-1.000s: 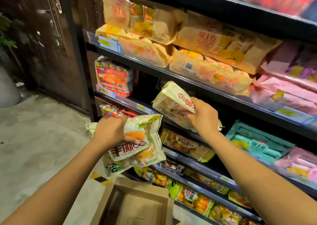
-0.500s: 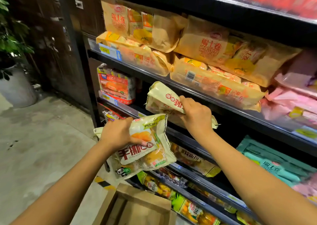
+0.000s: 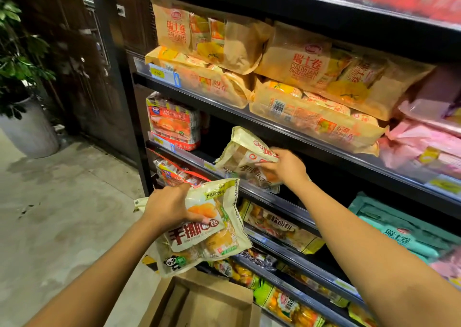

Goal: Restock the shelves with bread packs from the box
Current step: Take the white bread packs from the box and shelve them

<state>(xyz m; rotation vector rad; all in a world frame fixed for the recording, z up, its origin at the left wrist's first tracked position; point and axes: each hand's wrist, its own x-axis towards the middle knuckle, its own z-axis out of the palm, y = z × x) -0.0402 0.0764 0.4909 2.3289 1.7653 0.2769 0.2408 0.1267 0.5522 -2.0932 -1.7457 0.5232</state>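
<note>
My left hand (image 3: 169, 205) grips a pale yellow bread pack (image 3: 214, 239) with red lettering, held in front of the lower shelves, with another pack of the same kind partly hidden behind it. My right hand (image 3: 284, 167) holds a matching bread pack (image 3: 242, 157) by its right end; the pack tilts at the front edge of the dark second shelf (image 3: 287, 197), in the gap right of a red pack (image 3: 173, 124). An open cardboard box (image 3: 212, 301) stands on the floor below my arms.
Tan Swiss-roll bags (image 3: 299, 67) fill the shelf above, pink packs (image 3: 424, 142) lie at the right. Teal packs (image 3: 399, 234) and more bread packs (image 3: 279, 227) sit on lower shelves. A potted plant (image 3: 22, 82) and dark door are to the left, over a concrete floor.
My right hand has pushed its bread pack further toward the dark second shelf gap. My left hand keeps its pack in much the same place. My head has moved closer to the shelves.
</note>
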